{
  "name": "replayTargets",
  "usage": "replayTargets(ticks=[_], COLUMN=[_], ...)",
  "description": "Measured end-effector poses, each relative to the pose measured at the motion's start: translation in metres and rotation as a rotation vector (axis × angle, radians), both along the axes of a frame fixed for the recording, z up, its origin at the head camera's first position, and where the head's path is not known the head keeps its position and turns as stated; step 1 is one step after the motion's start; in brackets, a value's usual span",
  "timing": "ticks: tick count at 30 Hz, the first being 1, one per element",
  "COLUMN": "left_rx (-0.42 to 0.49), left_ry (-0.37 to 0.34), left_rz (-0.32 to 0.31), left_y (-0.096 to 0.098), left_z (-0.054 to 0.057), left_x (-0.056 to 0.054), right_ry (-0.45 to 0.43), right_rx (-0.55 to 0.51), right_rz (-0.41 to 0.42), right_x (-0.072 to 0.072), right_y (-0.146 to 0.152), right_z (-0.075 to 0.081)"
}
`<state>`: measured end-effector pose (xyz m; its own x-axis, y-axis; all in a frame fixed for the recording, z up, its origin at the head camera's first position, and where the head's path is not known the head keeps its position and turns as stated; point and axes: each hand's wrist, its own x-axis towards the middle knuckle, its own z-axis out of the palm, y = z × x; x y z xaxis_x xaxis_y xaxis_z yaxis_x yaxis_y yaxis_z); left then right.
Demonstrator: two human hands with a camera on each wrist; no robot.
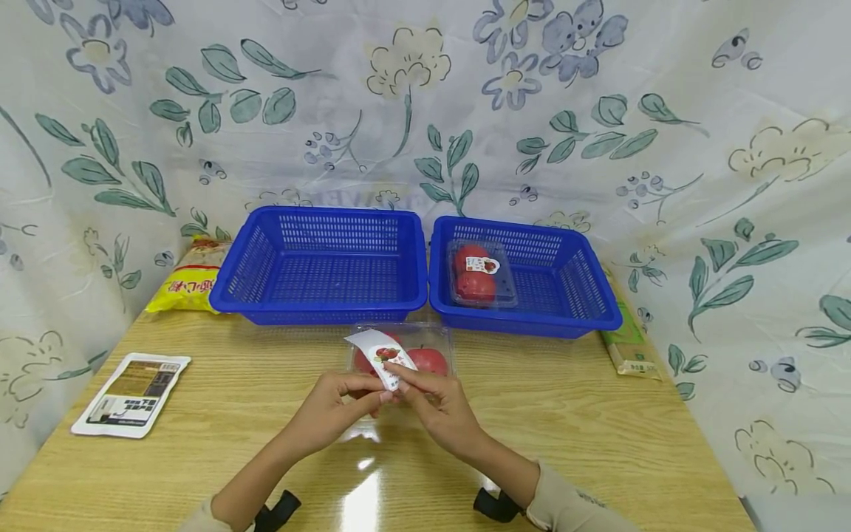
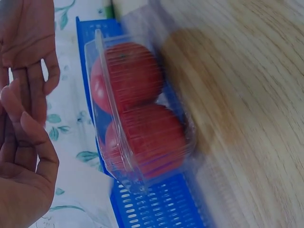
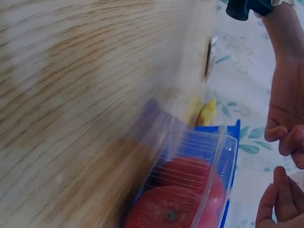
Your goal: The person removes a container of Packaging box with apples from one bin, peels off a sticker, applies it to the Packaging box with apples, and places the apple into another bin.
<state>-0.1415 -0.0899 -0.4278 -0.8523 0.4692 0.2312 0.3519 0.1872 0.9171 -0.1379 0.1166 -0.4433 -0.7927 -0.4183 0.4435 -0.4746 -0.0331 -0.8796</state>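
Note:
A white paper label [image 1: 387,356] printed with red fruit is held over the front of a clear plastic box [image 1: 454,347]. My left hand [image 1: 335,408] pinches the label's near end between thumb and fingertips. From the other side, my right hand [image 1: 447,414] pinches the same end, one finger lying over the print. The label's far end curls up free. Inside the lidded box are two tomatoes [image 2: 147,137], partly hidden by label and hands in the head view. Both hands hover above the box lid in the left wrist view.
Behind stand two blue baskets [image 1: 319,307] [image 1: 525,322]; the right one holds a labelled box of tomatoes [image 1: 476,284]. A yellow bag [image 1: 189,284] leans at the left, a white flat pouch [image 1: 133,395] lies nearer, and a green package [image 1: 631,343] sits at right.

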Motion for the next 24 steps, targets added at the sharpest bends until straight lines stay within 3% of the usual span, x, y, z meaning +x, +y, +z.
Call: replayTargets(ticks=[9, 18, 24], left_rx=[0.073, 0.061, 0.034], left_ry=[-0.016, 0.071, 0.083], left_rz=[0.05, 0.112, 0.107], left_y=[0.003, 0.007, 0.006], left_z=[0.004, 0.003, 0.003], left_x=[0.001, 0.002, 0.002], right_ry=[0.0, -0.154, -0.226], right_rx=[0.026, -0.109, -0.179], right_rz=[0.046, 0.059, 0.035], right_x=[0.003, 0.006, 0.006], right_y=[-0.003, -0.009, -0.013], right_z=[-0.005, 0.0, -0.002])
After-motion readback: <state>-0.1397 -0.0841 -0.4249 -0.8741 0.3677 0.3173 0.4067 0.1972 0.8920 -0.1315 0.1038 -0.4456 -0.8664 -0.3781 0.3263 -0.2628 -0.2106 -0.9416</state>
